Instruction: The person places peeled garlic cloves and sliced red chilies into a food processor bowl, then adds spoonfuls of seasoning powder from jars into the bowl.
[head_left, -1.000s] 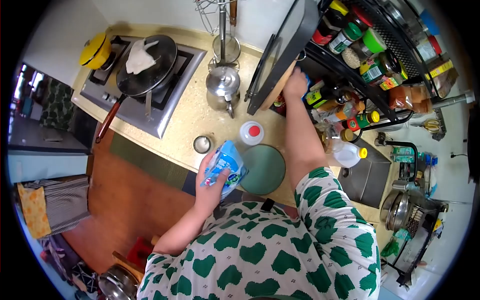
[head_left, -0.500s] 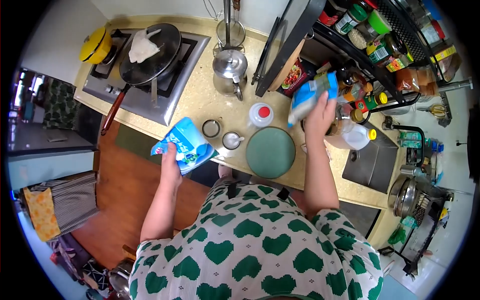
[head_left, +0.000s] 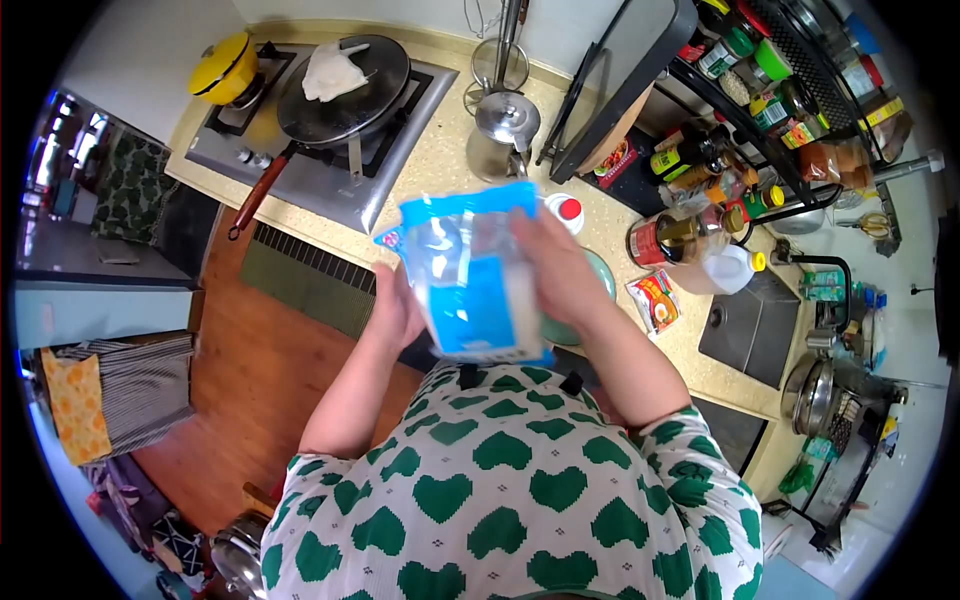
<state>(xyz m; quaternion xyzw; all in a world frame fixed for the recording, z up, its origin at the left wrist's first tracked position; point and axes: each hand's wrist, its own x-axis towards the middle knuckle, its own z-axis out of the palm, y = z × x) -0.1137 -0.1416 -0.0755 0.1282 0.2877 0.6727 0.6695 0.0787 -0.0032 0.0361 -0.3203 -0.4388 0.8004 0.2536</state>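
Observation:
A blue and clear bag (head_left: 470, 290) with pale contents is held up in front of my body, slightly blurred. My right hand (head_left: 552, 262) grips its right side near the top. On the bag's left side is my left hand (head_left: 398, 308), wrapped round a blue packet, of which only a corner (head_left: 388, 240) shows; the rest is hidden behind the bag. Behind these, a green round plate (head_left: 598, 272) and a white bottle with a red cap (head_left: 567, 212) are partly covered on the counter.
A lidded pan (head_left: 345, 100) with a white cloth sits on the stove (head_left: 400, 150), its handle toward me. A metal kettle (head_left: 500, 140), a red packet (head_left: 655, 300), bottles (head_left: 665, 238), a jug (head_left: 730, 270) and a sink (head_left: 750, 335) are further along.
My right hand has brought the clear and blue bag left and down to the middle, in front of the blue packet. My left hand has moved right. The view has shifted slightly.

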